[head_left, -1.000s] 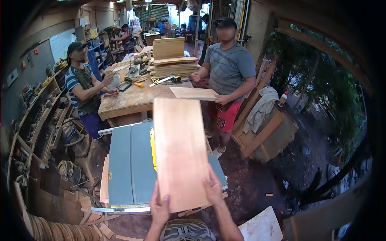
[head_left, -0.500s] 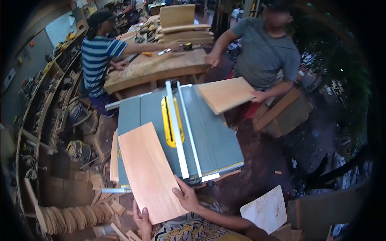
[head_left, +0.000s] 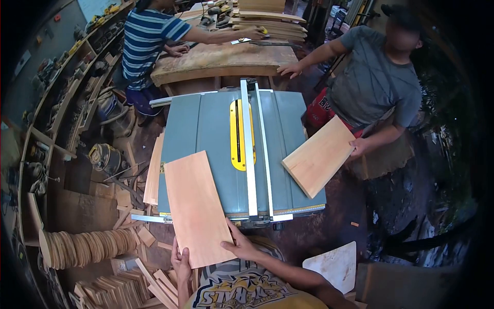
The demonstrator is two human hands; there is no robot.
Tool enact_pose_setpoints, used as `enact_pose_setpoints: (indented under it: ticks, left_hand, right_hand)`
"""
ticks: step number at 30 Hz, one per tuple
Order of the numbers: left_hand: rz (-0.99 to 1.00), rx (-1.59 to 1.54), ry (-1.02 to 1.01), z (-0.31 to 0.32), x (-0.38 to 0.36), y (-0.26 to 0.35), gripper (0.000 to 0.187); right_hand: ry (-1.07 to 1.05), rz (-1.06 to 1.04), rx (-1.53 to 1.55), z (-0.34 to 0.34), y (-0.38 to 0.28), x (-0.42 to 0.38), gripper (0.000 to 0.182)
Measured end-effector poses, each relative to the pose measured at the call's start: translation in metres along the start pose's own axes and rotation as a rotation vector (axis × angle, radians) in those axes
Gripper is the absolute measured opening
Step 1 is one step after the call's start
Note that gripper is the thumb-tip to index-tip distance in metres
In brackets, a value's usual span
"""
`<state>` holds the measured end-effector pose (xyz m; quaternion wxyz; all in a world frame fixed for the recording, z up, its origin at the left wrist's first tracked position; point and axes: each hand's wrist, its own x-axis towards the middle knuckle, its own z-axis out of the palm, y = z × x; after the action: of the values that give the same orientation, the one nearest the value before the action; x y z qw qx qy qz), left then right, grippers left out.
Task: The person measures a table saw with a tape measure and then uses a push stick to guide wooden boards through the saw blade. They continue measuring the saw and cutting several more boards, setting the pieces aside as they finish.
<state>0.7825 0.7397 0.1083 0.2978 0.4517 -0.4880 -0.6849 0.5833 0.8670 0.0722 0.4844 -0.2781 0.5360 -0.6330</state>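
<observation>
A flat wooden board [head_left: 198,211] is held in front of my body, its far end over the left part of a grey table saw [head_left: 182,123]. My left hand [head_left: 181,260] grips its near left corner, thumb on top. Gripping the right edge is my right hand [head_left: 241,244], thumb on the upper face and fingers beneath. The saw's yellow throat plate [head_left: 236,136] lies beside a silver rip fence [head_left: 248,154]. I cannot see a raised blade in the slot.
At right a person in a grey shirt [head_left: 378,77] holds another board [head_left: 321,154] near the saw. Behind it, a person in a striped shirt [head_left: 152,44] reaches across a wooden workbench [head_left: 216,62]. Round wooden discs [head_left: 87,247] and a shop vacuum [head_left: 105,157] are at left.
My view has shifted, and I still hold the board in both hands. The person at right has swung their board off the saw's far right corner toward its right edge.
</observation>
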Motion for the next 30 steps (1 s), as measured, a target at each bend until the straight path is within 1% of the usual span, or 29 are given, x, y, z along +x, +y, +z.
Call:
enact_pose_setpoints:
  ticks: [2,4,5,6,7,9,10,12,14,15,18,21,24,26,30]
  left_hand:
    - [0.027,-0.031,0.023,0.009,0.004,0.000,0.073]
    - [0.075,0.052,0.006,0.005,0.017,-0.010,0.070]
    - [0.100,0.094,-0.001,0.002,0.026,-0.016,0.069]
    - [0.124,0.138,-0.008,-0.002,0.031,-0.022,0.068]
    - [0.091,0.115,-0.031,0.000,0.035,-0.018,0.065]
    - [-0.020,0.167,-0.058,-0.007,0.045,-0.025,0.064]
    - [-0.074,0.193,-0.072,-0.008,0.049,-0.027,0.064]
    - [-0.044,0.207,-0.038,-0.004,0.050,-0.033,0.059]
    - [-0.036,0.271,0.020,-0.006,0.051,-0.042,0.056]
    - [0.079,0.318,0.066,-0.008,0.053,-0.054,0.053]
    - [0.058,0.306,0.093,0.003,0.050,-0.046,0.051]
    - [0.101,0.331,0.113,-0.008,0.056,-0.060,0.049]
    - [0.152,0.399,0.096,-0.009,0.057,-0.047,0.049]
    - [0.080,0.420,0.100,-0.020,0.062,-0.053,0.048]
    - [0.118,0.451,0.081,-0.026,0.057,-0.059,0.047]
  right_hand:
    - [-0.004,0.123,0.051,-0.002,-0.010,0.000,0.087]
    - [-0.006,0.251,0.132,-0.001,-0.020,-0.001,0.086]
    - [0.019,0.218,0.116,-0.001,-0.014,-0.001,0.086]
    - [0.049,0.269,0.112,0.000,-0.007,-0.001,0.085]
    - [0.079,0.320,0.107,0.002,-0.003,-0.001,0.085]
    - [0.120,0.397,0.060,0.000,0.010,0.001,0.081]
    - [0.127,0.406,0.014,-0.001,0.012,0.001,0.077]
    - [0.145,0.422,-0.072,-0.002,0.015,0.004,0.070]
    - [0.206,0.379,-0.144,0.000,0.044,0.005,0.063]
    - [0.236,0.356,-0.184,-0.001,0.060,0.006,0.060]
    - [0.226,0.358,-0.231,-0.003,0.068,0.007,0.045]
    - [0.104,0.398,-0.316,-0.009,0.070,0.014,0.037]
    - [0.063,0.488,-0.378,-0.004,0.045,0.017,0.032]
    - [0.025,0.482,-0.382,-0.005,0.050,0.017,0.035]
    - [-0.016,0.456,-0.358,-0.006,0.055,0.006,0.037]
